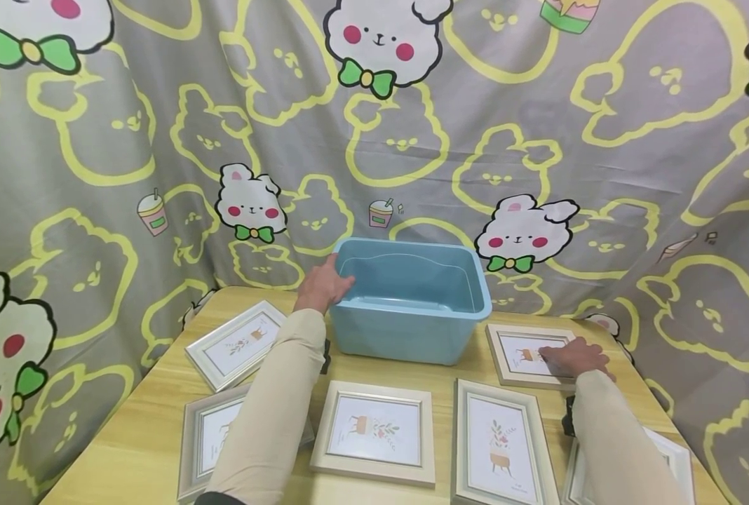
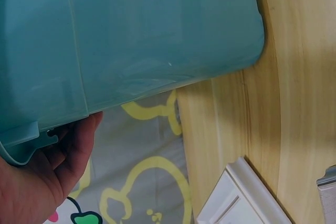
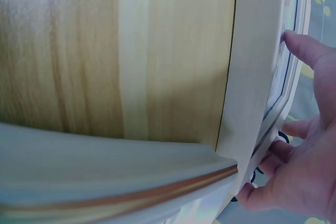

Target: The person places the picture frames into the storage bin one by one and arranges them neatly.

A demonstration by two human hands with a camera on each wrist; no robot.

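At the back of the table a light blue plastic bin (image 1: 406,337) stands upright. My left hand (image 1: 324,286) grips its left rim; in the left wrist view the fingers (image 2: 79,150) curl under the lip. On the right, a cream picture frame (image 1: 507,347) lies face up, showing a potted-plant print. My right hand (image 1: 579,358) holds this frame by its right side. The right wrist view shows the thumb (image 3: 302,45) on the picture's face and the other fingers around the outer edge.
More picture frames lie face up on the wooden table (image 1: 141,421): a white one (image 1: 238,347) at left, a greyish one (image 1: 194,449) under my left forearm, a cream one (image 1: 377,428) in the middle, others at right. A cartoon-print curtain (image 1: 412,168) hangs behind.
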